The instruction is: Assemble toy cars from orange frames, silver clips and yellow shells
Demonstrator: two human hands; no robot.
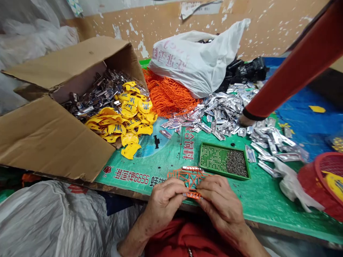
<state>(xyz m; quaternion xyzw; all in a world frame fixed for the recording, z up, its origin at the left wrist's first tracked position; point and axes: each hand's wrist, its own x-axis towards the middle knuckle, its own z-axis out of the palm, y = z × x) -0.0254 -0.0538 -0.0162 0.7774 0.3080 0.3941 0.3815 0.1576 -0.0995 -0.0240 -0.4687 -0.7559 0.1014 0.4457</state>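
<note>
At the table's near edge, an orange plastic lattice frame lies between my two hands, with a shiny metal strip along its far side. My left hand pinches the frame's near left end between thumb and fingers. On the opposite end, my right hand is closed, its fingers covering much of that side. Just beyond my right hand sits a shallow green tray, a heap of small dark metal pins in its right part.
A cardboard box lies open at left, spilling metal clips and yellow plastic pieces. Behind are orange frames and a white bag. Silver parts surround a red post. A red basket stands right.
</note>
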